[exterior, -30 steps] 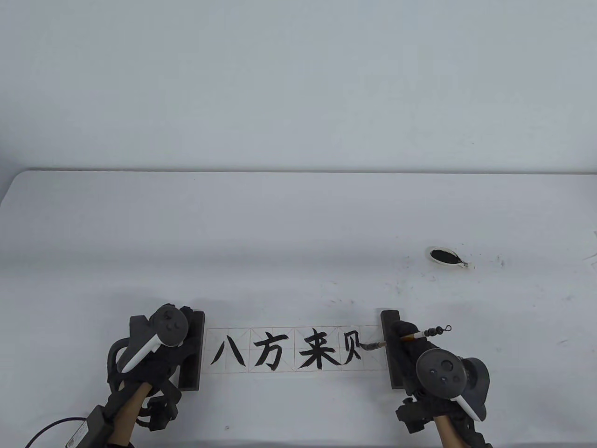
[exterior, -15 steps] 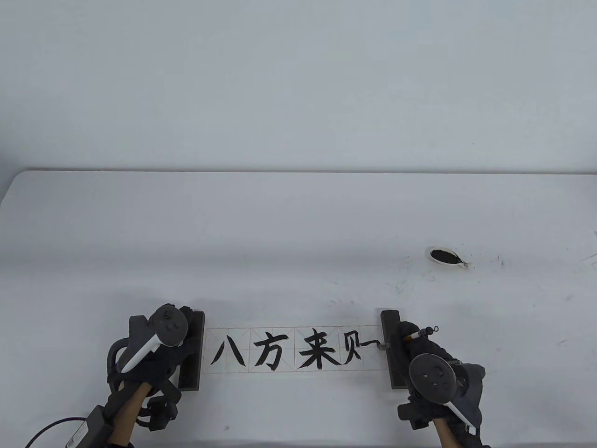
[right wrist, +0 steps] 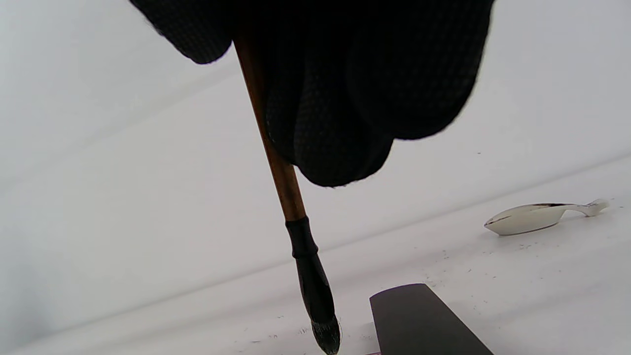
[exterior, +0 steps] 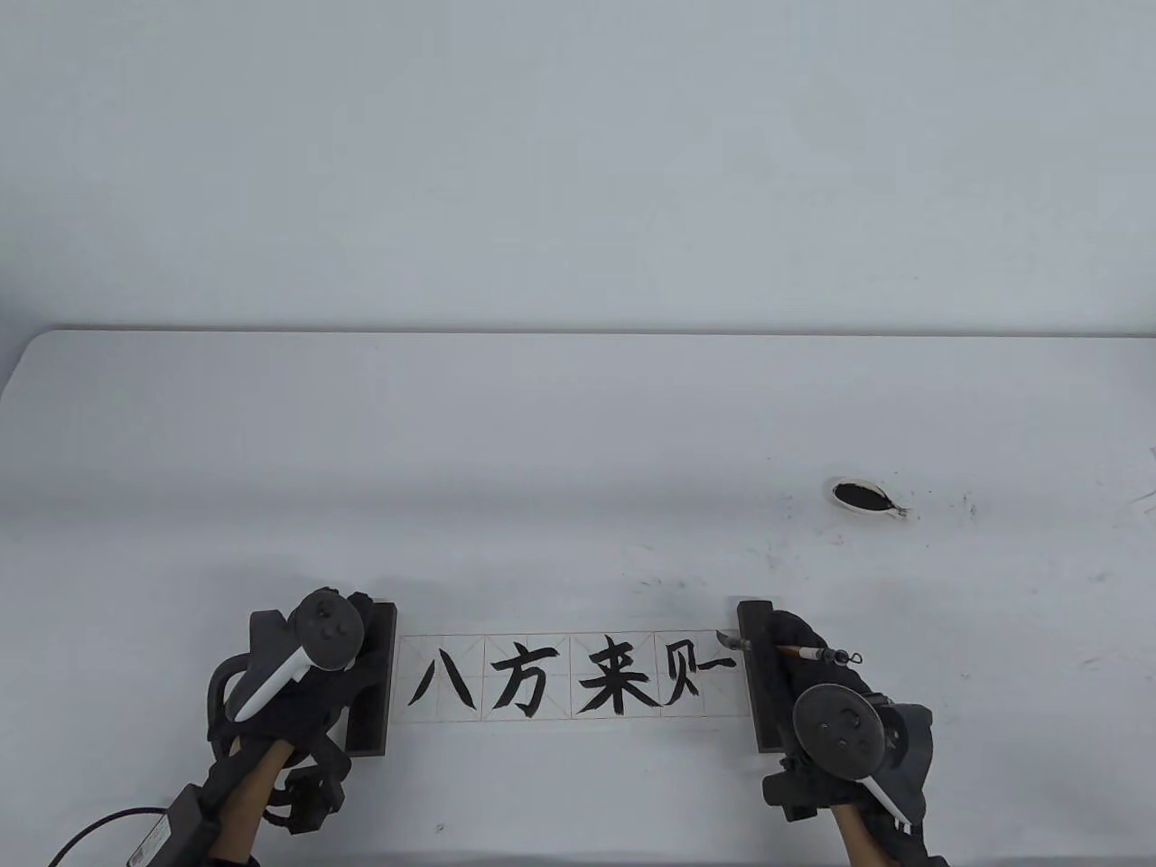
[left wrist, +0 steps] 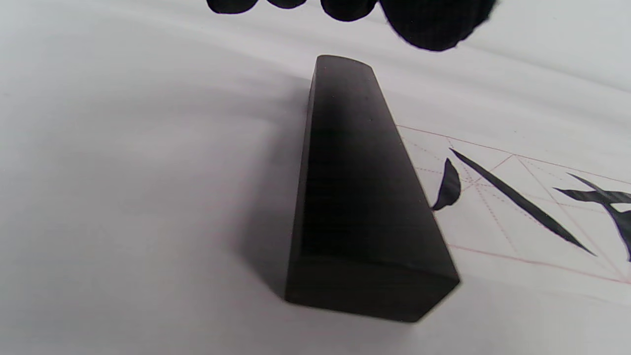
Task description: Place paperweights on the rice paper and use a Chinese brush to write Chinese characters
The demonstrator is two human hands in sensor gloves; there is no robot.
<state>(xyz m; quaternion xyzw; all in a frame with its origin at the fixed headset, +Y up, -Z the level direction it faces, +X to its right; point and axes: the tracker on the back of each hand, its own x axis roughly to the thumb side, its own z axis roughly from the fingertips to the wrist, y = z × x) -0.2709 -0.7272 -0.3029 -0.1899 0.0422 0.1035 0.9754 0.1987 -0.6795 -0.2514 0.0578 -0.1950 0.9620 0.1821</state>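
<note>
A strip of rice paper [exterior: 560, 646] lies near the front edge with three full characters and part of another in ink. A dark paperweight [exterior: 377, 713] lies across its left end and another paperweight [exterior: 751, 704] across its right end. My left hand [exterior: 348, 637] rests over the left paperweight [left wrist: 360, 197], fingertips [left wrist: 429, 24] past its far end, holding nothing. My right hand [exterior: 787, 639] grips the brush [exterior: 808, 650]. The brush's wet tip [right wrist: 325, 335] hovers at the last cell's upper right corner, beside the right paperweight [right wrist: 419, 320].
A small white ink dish [exterior: 862, 497] with black ink sits behind and to the right of the paper, also seen in the right wrist view as the dish [right wrist: 532, 217]. Ink specks dot the table around it. A cable runs off at the bottom left.
The brush drew a short horizontal stroke in the last cell. It then lifted and moved back toward the cell's upper right corner. The left hand stayed put.
</note>
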